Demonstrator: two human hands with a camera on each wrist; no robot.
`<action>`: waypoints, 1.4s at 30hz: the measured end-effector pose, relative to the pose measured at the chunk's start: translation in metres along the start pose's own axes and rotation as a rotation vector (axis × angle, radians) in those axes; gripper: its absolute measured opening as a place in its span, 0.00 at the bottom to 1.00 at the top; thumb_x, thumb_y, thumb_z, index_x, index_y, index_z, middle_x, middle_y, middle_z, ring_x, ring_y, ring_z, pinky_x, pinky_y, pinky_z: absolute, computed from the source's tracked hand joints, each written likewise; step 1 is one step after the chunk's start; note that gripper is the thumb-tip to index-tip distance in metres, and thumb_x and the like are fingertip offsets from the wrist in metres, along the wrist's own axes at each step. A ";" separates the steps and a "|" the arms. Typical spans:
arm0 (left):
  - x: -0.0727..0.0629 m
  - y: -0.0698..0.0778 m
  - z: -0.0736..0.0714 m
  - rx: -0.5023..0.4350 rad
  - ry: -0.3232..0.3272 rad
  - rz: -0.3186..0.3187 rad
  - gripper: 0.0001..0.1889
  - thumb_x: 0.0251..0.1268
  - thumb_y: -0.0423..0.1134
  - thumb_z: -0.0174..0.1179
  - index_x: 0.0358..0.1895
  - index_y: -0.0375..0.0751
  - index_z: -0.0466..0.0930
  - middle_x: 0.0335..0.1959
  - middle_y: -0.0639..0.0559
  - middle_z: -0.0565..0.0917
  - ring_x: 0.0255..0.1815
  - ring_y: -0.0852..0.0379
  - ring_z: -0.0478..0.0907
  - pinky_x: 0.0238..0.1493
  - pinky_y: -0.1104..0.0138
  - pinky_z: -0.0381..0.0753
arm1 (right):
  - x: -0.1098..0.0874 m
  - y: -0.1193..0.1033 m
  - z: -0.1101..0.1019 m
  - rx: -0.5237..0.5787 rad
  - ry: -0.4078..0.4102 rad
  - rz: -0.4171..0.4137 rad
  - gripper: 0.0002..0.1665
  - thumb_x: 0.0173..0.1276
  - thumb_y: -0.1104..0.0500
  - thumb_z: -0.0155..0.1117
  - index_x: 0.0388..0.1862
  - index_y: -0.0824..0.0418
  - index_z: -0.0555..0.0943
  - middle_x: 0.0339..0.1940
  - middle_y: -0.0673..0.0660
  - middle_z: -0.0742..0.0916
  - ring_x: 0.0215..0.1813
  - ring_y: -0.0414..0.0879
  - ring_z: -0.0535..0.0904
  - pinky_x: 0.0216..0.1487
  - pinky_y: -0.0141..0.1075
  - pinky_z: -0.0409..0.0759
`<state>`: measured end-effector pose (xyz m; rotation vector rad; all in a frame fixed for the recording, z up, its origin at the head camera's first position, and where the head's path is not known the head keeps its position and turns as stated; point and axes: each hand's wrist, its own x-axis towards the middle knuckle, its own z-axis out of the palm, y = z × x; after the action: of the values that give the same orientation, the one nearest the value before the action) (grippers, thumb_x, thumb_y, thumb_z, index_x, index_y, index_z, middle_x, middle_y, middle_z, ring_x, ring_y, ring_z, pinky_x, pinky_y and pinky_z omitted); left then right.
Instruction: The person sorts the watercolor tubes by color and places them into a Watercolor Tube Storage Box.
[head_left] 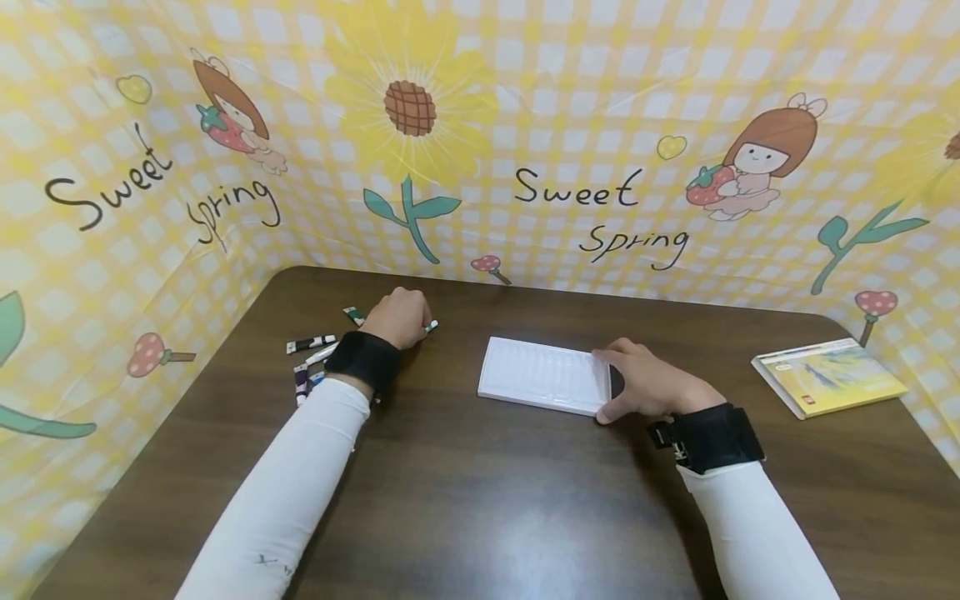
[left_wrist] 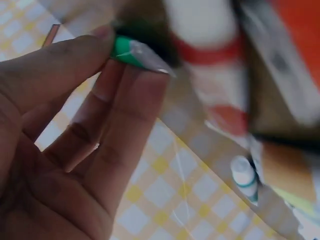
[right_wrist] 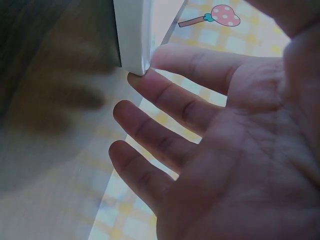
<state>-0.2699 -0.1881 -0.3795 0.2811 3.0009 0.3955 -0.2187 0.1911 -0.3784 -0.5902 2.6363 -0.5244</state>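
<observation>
**Early days, by the look of it**

Left hand [head_left: 397, 317]'s got a small green-and-silver tube [left_wrist: 141, 54] pinched up, left of the white ridged plastic tray [head_left: 543, 375]. Right hand [head_left: 648, 383] grips the tray's right end, mid-bench. No tubes show in there; several slim multicoloured tubes [head_left: 311, 343] lie loose on the brown wood-grain bench [head_left: 480, 492], so most seems left.

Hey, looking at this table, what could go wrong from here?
The small green paint tube pinched in the left hand could slip free. The left black wristband lies close to loose paint tubes and might scatter them. The right hand touches one end of the white tray, so a nudge might slide it across the table.
</observation>
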 end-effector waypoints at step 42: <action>-0.040 0.094 0.026 -0.290 0.091 -0.071 0.11 0.69 0.32 0.66 0.51 0.33 0.90 0.50 0.40 0.91 0.44 0.46 0.87 0.49 0.56 0.89 | -0.004 -0.008 0.001 -0.061 -0.002 -0.044 0.58 0.58 0.49 0.84 0.81 0.67 0.66 0.77 0.71 0.70 0.74 0.66 0.67 0.71 0.63 0.74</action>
<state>-0.2117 -0.1001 -0.3761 0.1336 2.9742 0.8458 -0.2123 0.1865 -0.3747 -0.6684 2.6510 -0.4570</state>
